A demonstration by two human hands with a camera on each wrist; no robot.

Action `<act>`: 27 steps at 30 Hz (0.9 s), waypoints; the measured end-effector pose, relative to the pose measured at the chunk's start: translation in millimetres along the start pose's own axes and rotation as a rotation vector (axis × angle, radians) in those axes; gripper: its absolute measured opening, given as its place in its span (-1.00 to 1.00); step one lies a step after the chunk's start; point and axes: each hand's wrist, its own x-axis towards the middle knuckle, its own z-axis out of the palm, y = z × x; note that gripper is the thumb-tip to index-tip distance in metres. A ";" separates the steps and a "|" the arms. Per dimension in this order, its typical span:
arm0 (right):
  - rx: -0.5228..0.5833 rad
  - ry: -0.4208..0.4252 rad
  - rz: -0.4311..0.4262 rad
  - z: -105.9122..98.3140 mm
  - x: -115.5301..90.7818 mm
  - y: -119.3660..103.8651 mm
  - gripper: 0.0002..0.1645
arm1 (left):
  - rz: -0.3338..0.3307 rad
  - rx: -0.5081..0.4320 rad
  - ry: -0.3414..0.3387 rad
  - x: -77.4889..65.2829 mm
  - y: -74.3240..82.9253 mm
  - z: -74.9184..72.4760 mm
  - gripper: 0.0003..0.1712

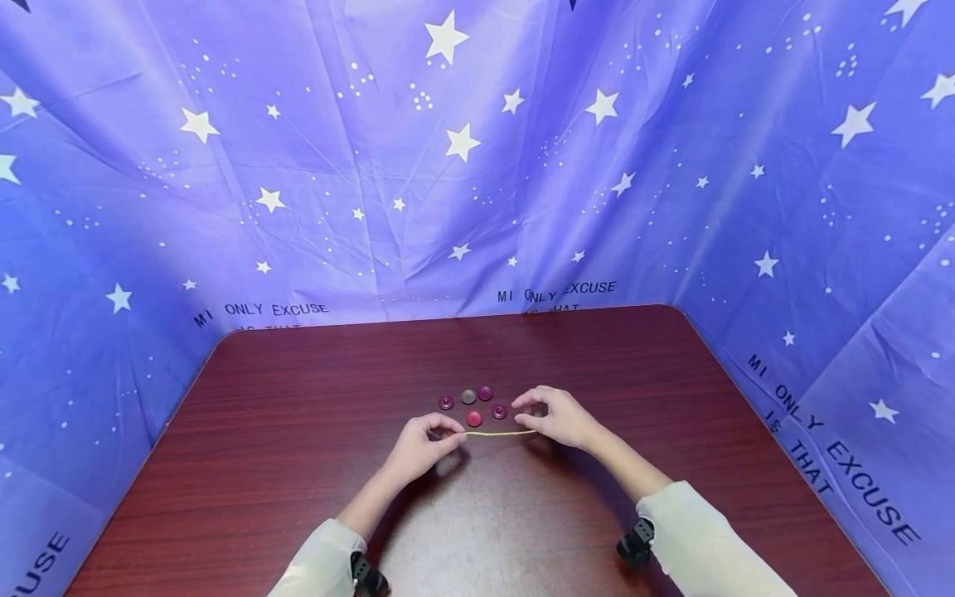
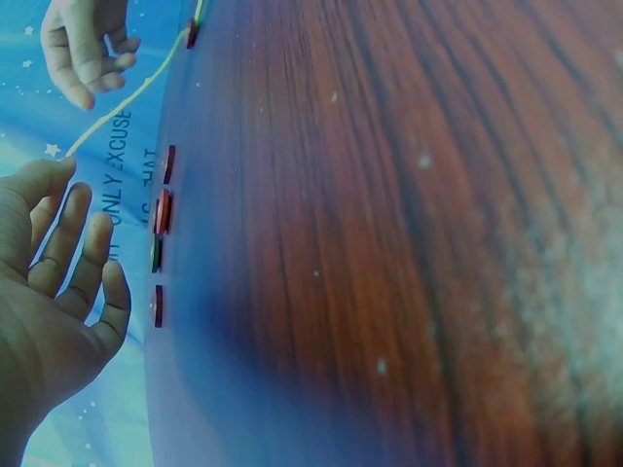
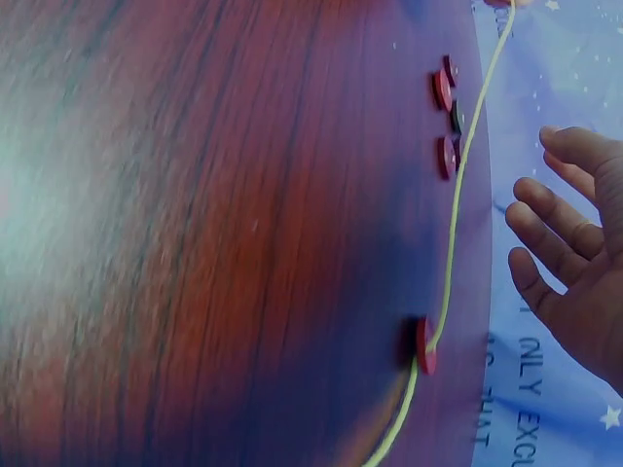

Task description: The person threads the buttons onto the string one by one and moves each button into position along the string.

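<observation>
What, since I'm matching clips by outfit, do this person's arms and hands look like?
The left sleeve and right sleeve are plain off-white. A black device sits by each sleeve's end. The left hand and right hand are bare.

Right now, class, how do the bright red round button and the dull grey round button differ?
The bright red round button is vivid, the dull grey round button muted. The red one lies nearer the thin yellow string, the grey one farther. Both lie on the dark red table.

You've got glare on the glossy red-brown wooden table point(image 1: 488, 522) nearer you than both bare hands point(image 1: 422, 448) point(image 1: 561, 417); wrist views look kinda hazy.
</observation>
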 end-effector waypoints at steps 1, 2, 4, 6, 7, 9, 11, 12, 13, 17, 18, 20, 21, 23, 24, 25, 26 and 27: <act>0.005 -0.003 -0.004 1.7 1.2 -2.4 -0.77 | 0.005 -0.004 -0.002 0.3 -0.8 -0.1 -0.94; 0.013 -0.007 -0.007 3.1 2.0 -4.4 -0.78 | 0.011 -0.007 -0.003 0.4 -1.0 -0.3 -0.93; 0.025 -0.015 -0.019 5.9 3.3 -8.2 -0.78 | 0.016 -0.012 -0.007 1.1 -1.6 -0.6 -0.92; 0.037 -0.024 -0.028 8.6 4.3 -11.8 -0.77 | 0.026 -0.009 -0.007 1.3 -0.8 -0.6 -0.93; 0.040 -0.029 -0.032 9.9 4.7 -13.5 -0.76 | 0.029 -0.008 -0.006 1.4 -0.4 -0.5 -0.93; 0.039 -0.039 -0.037 12.6 5.1 -16.8 -0.76 | 0.038 -0.004 -0.006 1.7 0.5 0.1 -0.93; 0.037 -0.045 -0.043 15.2 5.1 -20.0 -0.75 | 0.048 0.000 -0.009 2.2 1.2 0.8 -0.94; 0.030 -0.047 -0.057 16.6 5.3 -20.9 -0.75 | 0.054 -0.001 -0.009 2.4 1.3 1.2 -0.94; 0.028 -0.048 -0.063 17.8 5.3 -22.5 -0.74 | 0.057 0.001 -0.010 2.5 1.6 1.5 -0.94; 0.025 -0.049 -0.096 23.3 6.2 -27.6 -0.74 | 0.068 -0.006 -0.008 2.7 2.0 2.1 -0.94; 0.026 -0.051 -0.105 24.7 6.5 -29.0 -0.73 | 0.068 -0.007 -0.007 2.6 2.0 2.2 -0.94; 0.034 -0.060 -0.109 27.3 6.8 -32.0 -0.73 | 0.066 -0.007 -0.008 2.4 2.3 2.4 -0.94; 0.035 -0.066 -0.114 28.6 7.0 -33.2 -0.73 | 0.066 -0.005 -0.009 2.3 2.4 2.4 -0.94; 0.037 -0.074 -0.117 30.8 6.8 -35.3 -0.73 | 0.066 0.000 -0.010 2.0 2.8 2.8 -0.94; 0.039 -0.077 -0.118 31.8 6.8 -35.9 -0.73 | 0.067 -0.001 -0.010 1.8 2.8 3.0 -0.94; 0.039 -0.080 -0.116 32.8 6.8 -36.4 -0.74 | 0.067 -0.002 -0.010 1.8 2.8 3.2 -0.94; 0.039 -0.083 -0.115 33.7 6.8 -36.7 -0.75 | 0.068 -0.002 -0.011 1.8 2.7 3.5 -0.94; 0.039 -0.084 -0.114 34.5 6.6 -36.7 -0.77 | 0.069 -0.003 -0.012 1.9 2.4 3.7 -0.94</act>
